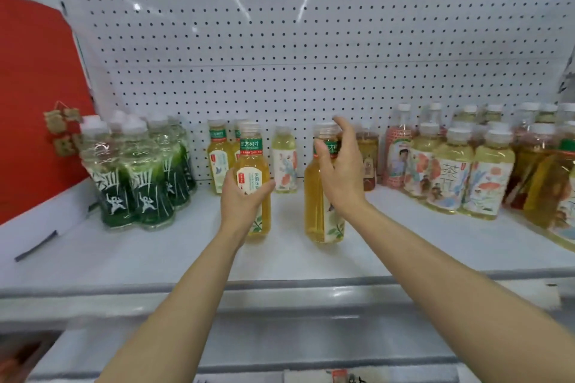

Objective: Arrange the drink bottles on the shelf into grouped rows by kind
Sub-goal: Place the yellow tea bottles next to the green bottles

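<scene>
Two bare forearms reach up from the near edge toward a white shelf (174, 252). The left hand (241, 194) has its grip clamped round the middle of a yellow tea bottle (252, 183) with a green neck band, which stands upright at the shelf's near centre. Just to its right stands a second yellow tea bottle (320, 211) of the same kind, also upright. The right hand (339, 171) rests against this bottle's upper part, thumb at the green band below the cap, while the fingers are spread apart and raised, not closed round it.

Farther back, against the white pegboard (280, 40), two more green-banded bottles (219, 158) stand to the left, a pale bottle with a painted label (284, 162) in the middle, and an amber bottle (368, 162) partly behind the right hand. A cluster of green-bottomed bottles (137, 177) fills the far left. On the right stand many pale and amber bottles with illustrated labels (466, 171). A red panel (34, 102) lies beyond the left end.
</scene>
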